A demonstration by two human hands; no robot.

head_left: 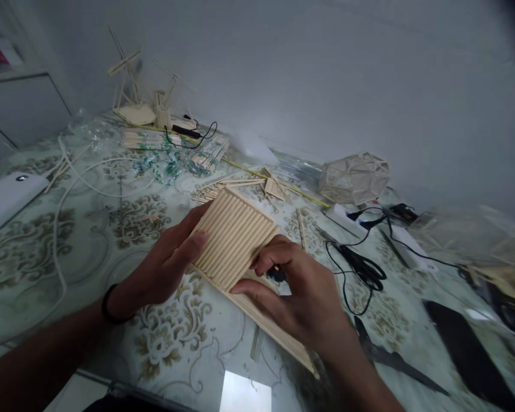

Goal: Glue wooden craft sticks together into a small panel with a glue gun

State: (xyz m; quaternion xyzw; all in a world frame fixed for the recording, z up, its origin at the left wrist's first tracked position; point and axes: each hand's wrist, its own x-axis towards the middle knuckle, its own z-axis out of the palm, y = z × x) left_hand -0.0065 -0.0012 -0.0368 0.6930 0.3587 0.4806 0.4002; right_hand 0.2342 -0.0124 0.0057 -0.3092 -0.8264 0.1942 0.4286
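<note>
A model piece built of thin wooden sticks (236,237) is held up over the table, its ribbed square panel tilted toward me. My left hand (174,252) grips the panel's left edge, thumb on the front and fingers hidden behind. At the lower right edge, my right hand (294,286) pinches the panel between thumb and bent fingers. From the panel's base, a longer stick-built strip (278,329) runs down to the right beneath my right hand. Something small and dark (277,273) shows behind the right fingers; its kind is unclear.
Black-handled scissors (360,266), a cable, a power strip (347,220) and dark pliers-like tool (395,360) lie to the right, beside a black phone-like slab (467,349). Loose sticks (240,182), bagged stick bundles (210,154) and stick models (135,111) sit toward the wall.
</note>
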